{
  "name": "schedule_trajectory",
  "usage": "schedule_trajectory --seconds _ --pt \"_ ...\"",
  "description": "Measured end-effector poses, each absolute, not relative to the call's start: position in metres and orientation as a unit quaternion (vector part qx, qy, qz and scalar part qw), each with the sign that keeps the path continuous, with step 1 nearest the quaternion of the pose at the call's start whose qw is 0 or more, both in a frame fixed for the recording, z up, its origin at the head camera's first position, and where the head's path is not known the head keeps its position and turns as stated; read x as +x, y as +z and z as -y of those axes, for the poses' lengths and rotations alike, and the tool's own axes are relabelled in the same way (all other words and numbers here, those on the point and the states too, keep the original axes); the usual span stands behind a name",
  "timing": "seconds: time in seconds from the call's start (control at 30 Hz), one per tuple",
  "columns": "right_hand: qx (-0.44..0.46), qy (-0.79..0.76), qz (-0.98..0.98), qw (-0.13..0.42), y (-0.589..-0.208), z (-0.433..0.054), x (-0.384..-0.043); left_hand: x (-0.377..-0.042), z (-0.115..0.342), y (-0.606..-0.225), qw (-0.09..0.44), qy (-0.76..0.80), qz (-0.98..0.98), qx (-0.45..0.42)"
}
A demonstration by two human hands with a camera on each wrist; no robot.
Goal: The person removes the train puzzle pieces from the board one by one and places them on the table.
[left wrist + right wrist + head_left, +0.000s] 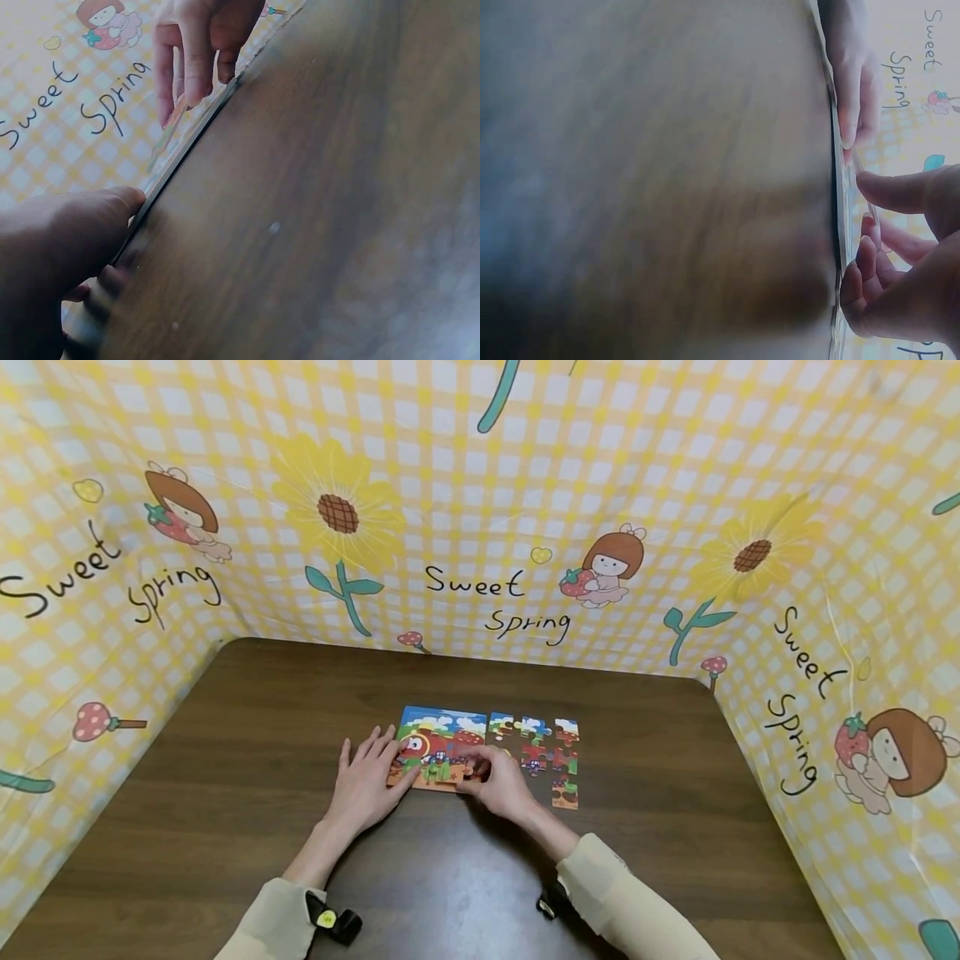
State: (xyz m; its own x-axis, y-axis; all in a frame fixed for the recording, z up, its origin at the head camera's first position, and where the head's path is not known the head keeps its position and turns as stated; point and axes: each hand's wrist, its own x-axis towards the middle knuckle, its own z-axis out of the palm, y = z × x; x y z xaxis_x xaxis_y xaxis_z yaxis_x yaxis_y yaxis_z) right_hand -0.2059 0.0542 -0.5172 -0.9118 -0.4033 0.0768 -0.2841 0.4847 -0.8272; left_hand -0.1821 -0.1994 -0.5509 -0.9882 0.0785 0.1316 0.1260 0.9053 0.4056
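Observation:
A colourful jigsaw puzzle (442, 720) with a printed outdoor scene lies flat on the table. Spread over its left edge, my left hand (367, 781) rests with long, straight fingers. In the left wrist view the left hand's thumb side (67, 232) lies along the board's thin edge. Over the lower right part of the puzzle, my right hand (498, 781) pinches a puzzle piece (875, 212), which appears edge-on and slightly tilted in the right wrist view, between thumb and fingers. The picture on that piece is mostly hidden by the hand.
Right of the puzzle lie several loose pieces, some of them joined: a blue-sky piece (534, 727), a red group (533, 756) and a green and orange corner piece (566, 797). The brown wooden table (300, 693) is walled in by a yellow checked cloth (480, 510).

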Motion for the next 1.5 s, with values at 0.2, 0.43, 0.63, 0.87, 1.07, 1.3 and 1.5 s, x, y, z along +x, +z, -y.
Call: schedule_trajectory --seconds 0.2,0.43,0.63,0.87,1.07,1.3,1.5 --pt "-0.195 -0.475 -0.855 0.073 -0.515 -0.068 -0.203 -0.182 0.199 -0.550 0.054 -0.210 0.975 -0.050" --pt "-0.184 -0.486 -0.850 0.083 -0.515 -0.093 -0.196 -0.182 0.199 -0.550 0.053 -0.211 0.975 -0.051" --pt "-0.188 -0.477 -0.854 0.093 -0.512 -0.119 -0.187 -0.182 0.199 -0.550 0.057 -0.211 0.975 -0.049" --pt "-0.181 -0.466 -0.863 0.076 -0.510 -0.146 -0.179 -0.182 0.197 -0.550 0.063 -0.207 0.975 -0.052" --pt "-0.161 -0.434 -0.884 0.059 -0.509 -0.158 -0.176 -0.182 0.197 -0.549 0.056 -0.213 0.974 -0.048" --pt "-0.153 -0.400 -0.903 0.043 -0.514 -0.164 -0.178 -0.182 0.198 -0.549 0.055 -0.212 0.975 -0.047" --pt "-0.223 -0.344 -0.911 -0.046 -0.553 -0.184 -0.193 -0.183 0.198 -0.550 0.053 -0.213 0.974 -0.048"
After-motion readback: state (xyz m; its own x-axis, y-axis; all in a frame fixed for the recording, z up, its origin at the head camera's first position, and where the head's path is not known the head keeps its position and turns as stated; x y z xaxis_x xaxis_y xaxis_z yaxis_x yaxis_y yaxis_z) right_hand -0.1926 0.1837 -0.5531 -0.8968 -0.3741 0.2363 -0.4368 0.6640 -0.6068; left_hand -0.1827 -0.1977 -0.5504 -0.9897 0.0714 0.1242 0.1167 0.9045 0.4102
